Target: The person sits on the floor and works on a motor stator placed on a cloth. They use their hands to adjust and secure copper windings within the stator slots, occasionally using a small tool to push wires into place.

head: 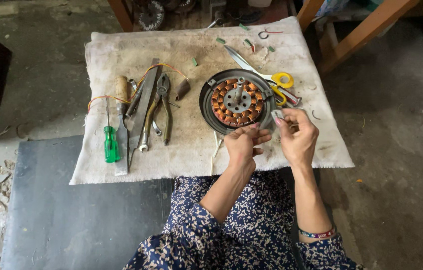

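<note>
Where dirty cloth [181, 145] covers floor | tools [141, 112] left | stator [237, 101] centre

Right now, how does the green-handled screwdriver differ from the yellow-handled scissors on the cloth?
The green-handled screwdriver lies left of the motor stator; the yellow-handled scissors lie at its upper right. The screwdriver has a thin single shaft, pointing away; the scissors have broad blades, angled up-left. Both rest flat on the cloth, untouched by either hand.
</note>
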